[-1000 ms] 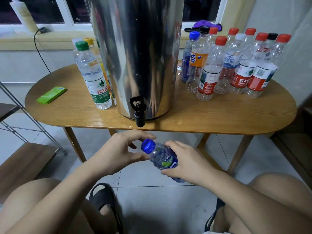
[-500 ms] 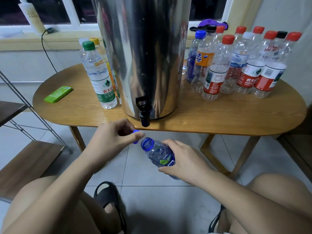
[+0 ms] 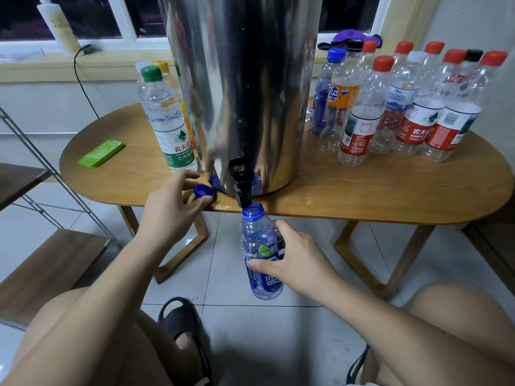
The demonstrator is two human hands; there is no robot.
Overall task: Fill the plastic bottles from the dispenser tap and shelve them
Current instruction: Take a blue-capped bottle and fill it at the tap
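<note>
I note the table (image 3: 362,196) carrying the steel dispenser (image 3: 245,79) near its front edge. My right hand (image 3: 298,263) has its fingers wrapped round the open bottle (image 3: 257,238), which is upright with its mouth just beneath the tap (image 3: 242,185). My left hand (image 3: 172,207) has its fingers curled round the blue cap (image 3: 203,190) at the table's front edge.

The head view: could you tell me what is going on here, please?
A seated person is about to fill a bottle. The right hand grips an uncapped blue-tinted bottle with its mouth just under the black tap of the steel dispenser. The left hand holds the blue cap against the wooden table. No water is visibly running. More capped empty bottles wait on the table's right.
</note>
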